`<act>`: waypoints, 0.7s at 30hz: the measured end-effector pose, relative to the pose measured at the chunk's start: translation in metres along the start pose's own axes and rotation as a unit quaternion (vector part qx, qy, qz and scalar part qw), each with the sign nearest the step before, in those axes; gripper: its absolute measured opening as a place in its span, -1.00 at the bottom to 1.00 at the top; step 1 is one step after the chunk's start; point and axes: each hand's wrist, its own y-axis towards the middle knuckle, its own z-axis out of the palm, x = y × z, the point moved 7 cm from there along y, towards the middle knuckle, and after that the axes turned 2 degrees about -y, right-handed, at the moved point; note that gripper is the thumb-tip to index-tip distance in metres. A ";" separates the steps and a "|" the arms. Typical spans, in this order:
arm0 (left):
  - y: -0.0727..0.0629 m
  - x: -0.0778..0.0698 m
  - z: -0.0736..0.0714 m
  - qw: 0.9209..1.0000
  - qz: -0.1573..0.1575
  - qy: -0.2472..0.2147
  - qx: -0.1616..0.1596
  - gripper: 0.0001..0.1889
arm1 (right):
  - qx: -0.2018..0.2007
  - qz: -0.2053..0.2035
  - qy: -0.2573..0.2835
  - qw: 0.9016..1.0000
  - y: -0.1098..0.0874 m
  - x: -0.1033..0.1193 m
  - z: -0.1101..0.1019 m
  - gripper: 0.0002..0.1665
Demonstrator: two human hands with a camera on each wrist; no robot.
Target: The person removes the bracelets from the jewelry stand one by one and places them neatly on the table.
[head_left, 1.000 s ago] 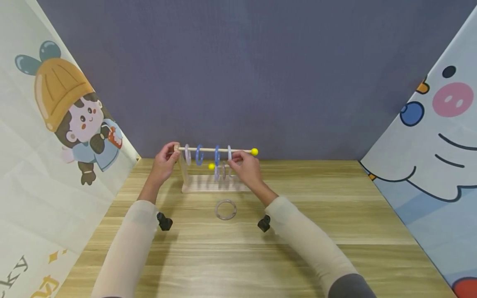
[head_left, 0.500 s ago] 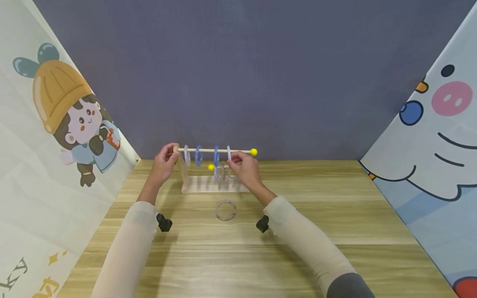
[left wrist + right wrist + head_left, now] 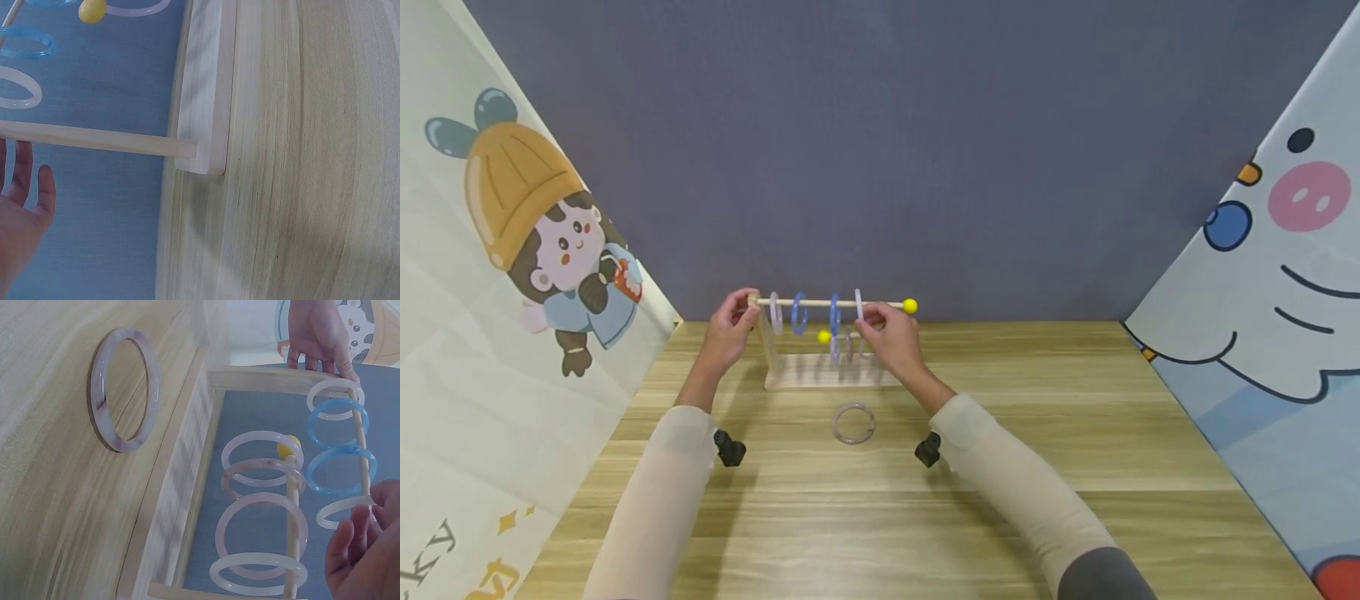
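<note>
Pinching a white bangle (image 3: 859, 310) mid-frame is the right hand (image 3: 892, 337); left of centre, the left hand (image 3: 730, 324) grips a bangle stand (image 3: 805, 372).

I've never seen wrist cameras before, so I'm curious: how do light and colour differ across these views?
Head view: the backdrop looks slate-grey, and a soft shadow lies on the table beside the left sleeve; left wrist view: the backdrop looks bluer, and the table looks greyer; right wrist view: bands of shadow cross the rack's base, and pale glints show on the blue bangles.
</note>
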 end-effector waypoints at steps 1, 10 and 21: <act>0.000 0.000 0.000 1.000 -0.001 0.000 0.001 -0.60 | -0.001 -0.002 -0.001 1.000 0.000 0.001 -0.001 -0.79; 0.000 0.000 0.001 1.000 0.001 0.000 0.007 -0.58 | -0.004 0.000 0.005 1.000 -0.002 0.003 -0.003 -0.77; 0.000 -0.002 0.000 1.000 0.016 0.000 0.003 -0.58 | -0.001 0.016 0.031 0.999 -0.003 -0.001 -0.007 -0.74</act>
